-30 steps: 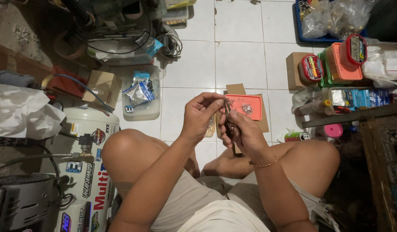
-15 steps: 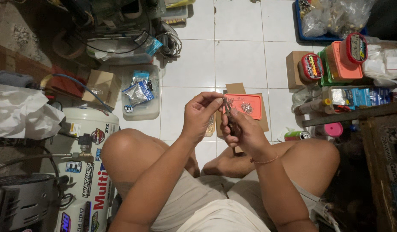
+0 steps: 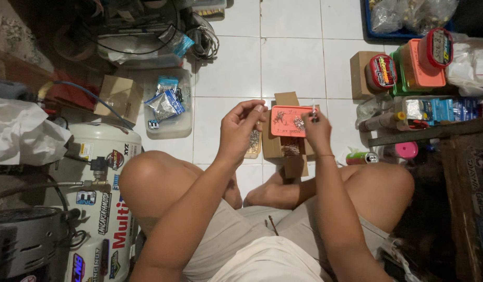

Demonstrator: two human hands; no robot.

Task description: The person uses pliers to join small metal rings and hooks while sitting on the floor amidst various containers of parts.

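My left hand is raised over the tiled floor with thumb and fingertips pinched together; whatever is in the pinch is too small to make out. My right hand is at the right edge of an orange tray and pinches a small metal part. The tray carries little metal pieces and rests on an open cardboard box. A small pale dish of metal parts lies just below my left hand. I sit cross-legged, with my knees on either side.
A white compressor tank lies at the left beside my knee. A clear tub with bagged parts stands ahead on the left. Orange and green containers and round tins crowd the right, next to a dark wooden shelf edge.
My hands were together in front of the orange tray; they have parted. The left moved left, and the right moved to the tray's right edge.
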